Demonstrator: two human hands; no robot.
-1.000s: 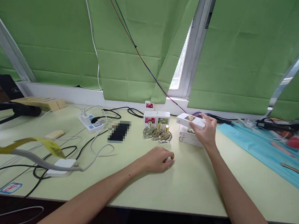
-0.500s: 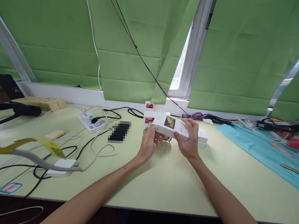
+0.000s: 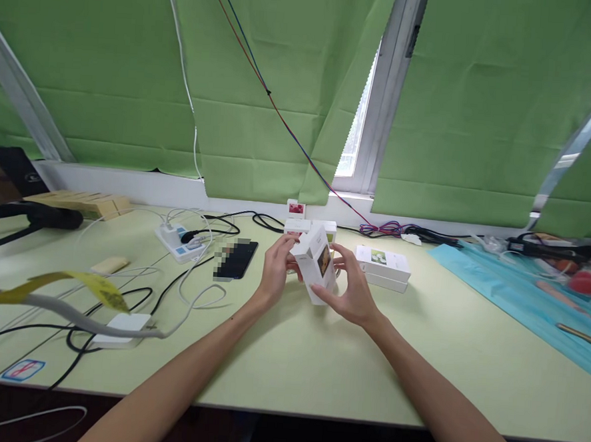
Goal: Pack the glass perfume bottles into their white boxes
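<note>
Right hand point(image 3: 355, 294) is clamped on a white box point(image 3: 312, 267) with a flower picture, thumb on the near face and fingers round the far side; the box stands tilted above the mid-table point(image 3: 336, 377). Left hand point(image 3: 274, 273) has its fingertips at the box's upper left end, though whether they grip it cannot be told. White cartons point(image 3: 298, 226) sit just behind, two stacked boxes point(image 3: 385, 274) to the right, and a dark phone point(image 3: 243, 259) to the left.

a white box point(image 3: 314, 265), small dark picture on its side, is held tilted mid-scene, ends pointing far-left and near-right.
</note>
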